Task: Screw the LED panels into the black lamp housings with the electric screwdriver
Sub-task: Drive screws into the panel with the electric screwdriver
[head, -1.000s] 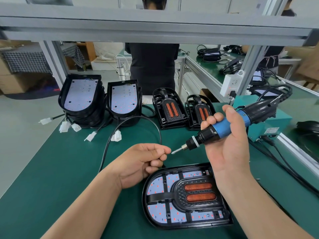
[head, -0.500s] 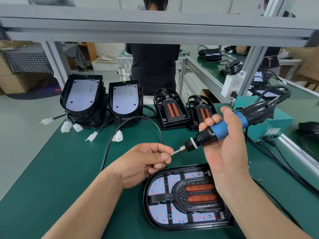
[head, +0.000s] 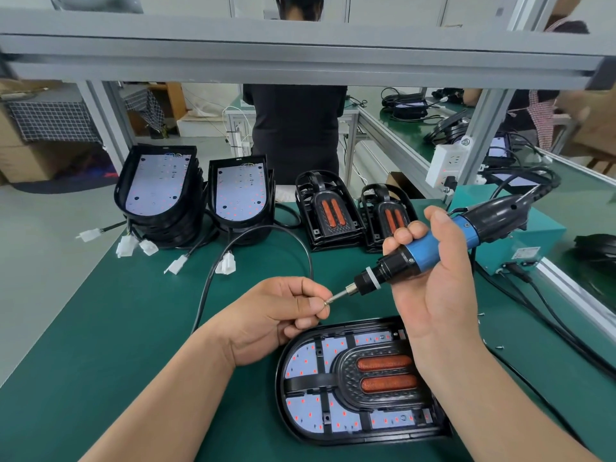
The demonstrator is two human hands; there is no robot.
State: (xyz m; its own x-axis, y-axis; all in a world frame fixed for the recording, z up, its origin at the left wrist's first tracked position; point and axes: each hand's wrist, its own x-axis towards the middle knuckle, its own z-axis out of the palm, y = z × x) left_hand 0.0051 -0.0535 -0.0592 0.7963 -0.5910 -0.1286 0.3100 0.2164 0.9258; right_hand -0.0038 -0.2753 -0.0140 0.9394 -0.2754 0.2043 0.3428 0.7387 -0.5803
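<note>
Below both grips lay the lamp housing [head: 280,378]; my left hand [head: 276,315] pinched a screw [head: 327,302] onto the electric screwdriver [head: 416,253] my right hand [head: 436,295] clasped.

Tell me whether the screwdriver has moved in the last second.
Yes. Against the lamp housing lying flat, the electric screwdriver has come slightly left and nearer, its bit now meeting the screw pinched in the left hand.

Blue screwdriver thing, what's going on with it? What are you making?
A person grips the electric screwdriver in the right hand, its bit pointing left. The fingers of the left hand pinch a small screw against the bit's tip. Below the hands, a black lamp housing with its LED panel lies flat on the green table; the tool is not touching it. More housings stand stacked at the back.
</note>
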